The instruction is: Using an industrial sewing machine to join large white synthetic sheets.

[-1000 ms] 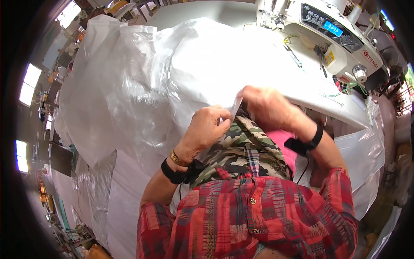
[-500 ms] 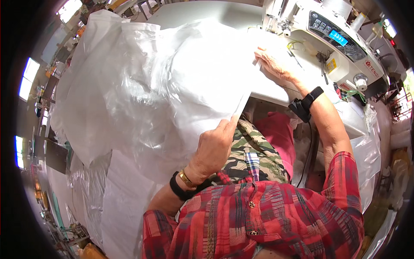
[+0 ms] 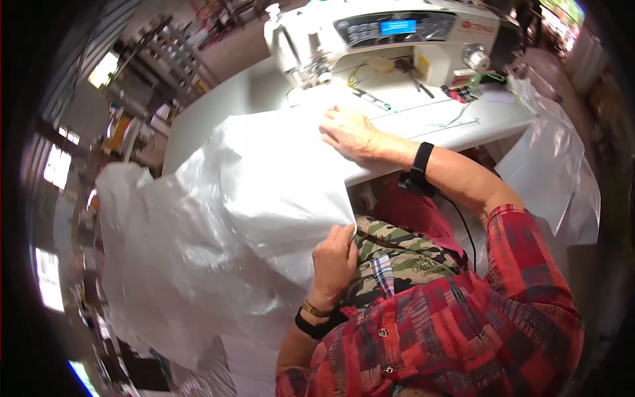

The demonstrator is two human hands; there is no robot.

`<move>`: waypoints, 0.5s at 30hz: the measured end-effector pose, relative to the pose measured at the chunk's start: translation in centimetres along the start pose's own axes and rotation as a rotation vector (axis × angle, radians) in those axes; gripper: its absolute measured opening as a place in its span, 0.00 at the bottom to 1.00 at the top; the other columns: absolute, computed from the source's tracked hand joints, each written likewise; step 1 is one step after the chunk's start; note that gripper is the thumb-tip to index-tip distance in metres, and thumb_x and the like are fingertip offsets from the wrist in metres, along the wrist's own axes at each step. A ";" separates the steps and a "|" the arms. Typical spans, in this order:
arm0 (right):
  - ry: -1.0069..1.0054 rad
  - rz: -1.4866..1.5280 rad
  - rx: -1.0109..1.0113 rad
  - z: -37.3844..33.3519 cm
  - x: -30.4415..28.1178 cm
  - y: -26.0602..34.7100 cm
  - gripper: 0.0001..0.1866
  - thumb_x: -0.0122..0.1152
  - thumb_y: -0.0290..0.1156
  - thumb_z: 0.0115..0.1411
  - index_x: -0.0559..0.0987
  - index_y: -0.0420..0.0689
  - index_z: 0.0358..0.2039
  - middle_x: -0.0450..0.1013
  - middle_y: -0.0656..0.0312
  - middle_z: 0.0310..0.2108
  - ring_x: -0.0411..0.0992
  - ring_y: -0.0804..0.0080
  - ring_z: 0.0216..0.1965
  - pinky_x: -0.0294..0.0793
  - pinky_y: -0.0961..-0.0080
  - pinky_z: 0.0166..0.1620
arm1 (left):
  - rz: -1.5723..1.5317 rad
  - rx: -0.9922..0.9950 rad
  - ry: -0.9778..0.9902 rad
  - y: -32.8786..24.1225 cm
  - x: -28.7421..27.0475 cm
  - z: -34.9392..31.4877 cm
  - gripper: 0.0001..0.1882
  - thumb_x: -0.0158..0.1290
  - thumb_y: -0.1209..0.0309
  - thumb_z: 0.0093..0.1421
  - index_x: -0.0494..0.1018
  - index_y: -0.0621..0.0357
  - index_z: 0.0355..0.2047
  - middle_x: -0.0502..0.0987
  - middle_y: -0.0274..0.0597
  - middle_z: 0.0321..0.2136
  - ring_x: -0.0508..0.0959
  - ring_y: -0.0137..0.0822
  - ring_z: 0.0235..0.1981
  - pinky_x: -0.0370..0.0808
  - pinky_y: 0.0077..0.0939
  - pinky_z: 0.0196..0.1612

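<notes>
White sheet [image 3: 281, 188] is pinched in the left hand [image 3: 335, 259]. Glare by the right hand [image 3: 352, 135] leaves its grip impossible to tell.

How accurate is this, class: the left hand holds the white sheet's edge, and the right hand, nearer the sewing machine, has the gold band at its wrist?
One slip: the head view shows the gold band on the left wrist, not the right. The left hand holds the edge of the white sheet, and the right hand is nearer the sewing machine.
</notes>
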State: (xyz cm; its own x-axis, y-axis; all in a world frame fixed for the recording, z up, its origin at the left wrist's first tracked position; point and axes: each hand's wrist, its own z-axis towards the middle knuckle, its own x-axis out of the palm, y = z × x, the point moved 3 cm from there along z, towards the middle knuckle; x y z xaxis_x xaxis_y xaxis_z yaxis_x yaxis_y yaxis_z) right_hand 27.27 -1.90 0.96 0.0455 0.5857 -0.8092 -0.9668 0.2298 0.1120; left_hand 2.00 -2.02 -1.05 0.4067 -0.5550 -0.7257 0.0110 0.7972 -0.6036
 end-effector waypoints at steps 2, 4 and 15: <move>0.083 0.051 0.013 -0.4 -0.1 -0.4 0.12 0.60 0.37 0.58 0.75 0.41 0.33 0.72 0.53 0.36 0.70 0.53 0.45 0.71 0.58 0.47 | 0.025 0.042 0.016 0.4 0.5 0.5 0.12 0.54 0.79 0.53 0.74 0.61 0.39 0.73 0.49 0.29 0.76 0.53 0.28 0.72 0.41 0.31; 0.052 0.022 0.024 -0.6 -0.7 -0.4 0.13 0.60 0.39 0.58 0.75 0.42 0.34 0.72 0.54 0.37 0.69 0.55 0.45 0.69 0.58 0.49 | 0.047 0.059 -0.019 0.5 0.5 1.0 0.11 0.54 0.79 0.53 0.74 0.61 0.39 0.73 0.49 0.29 0.76 0.53 0.28 0.72 0.41 0.31; 0.122 0.101 0.091 -0.6 -1.1 -0.1 0.13 0.59 0.39 0.59 0.75 0.42 0.36 0.73 0.55 0.38 0.69 0.58 0.47 0.65 0.61 0.50 | 0.117 0.102 -0.090 1.0 -1.0 9.1 0.03 0.53 0.77 0.53 0.75 0.63 0.27 0.74 0.49 0.23 0.76 0.50 0.23 0.71 0.40 0.28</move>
State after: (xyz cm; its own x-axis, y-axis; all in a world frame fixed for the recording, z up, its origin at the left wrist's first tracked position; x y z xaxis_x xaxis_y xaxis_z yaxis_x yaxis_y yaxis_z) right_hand 27.13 -3.00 1.49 -0.0867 0.5119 -0.8547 -0.9377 0.2477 0.2435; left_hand 9.94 1.50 2.06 0.4906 -0.4368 -0.7540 0.0496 0.8779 -0.4763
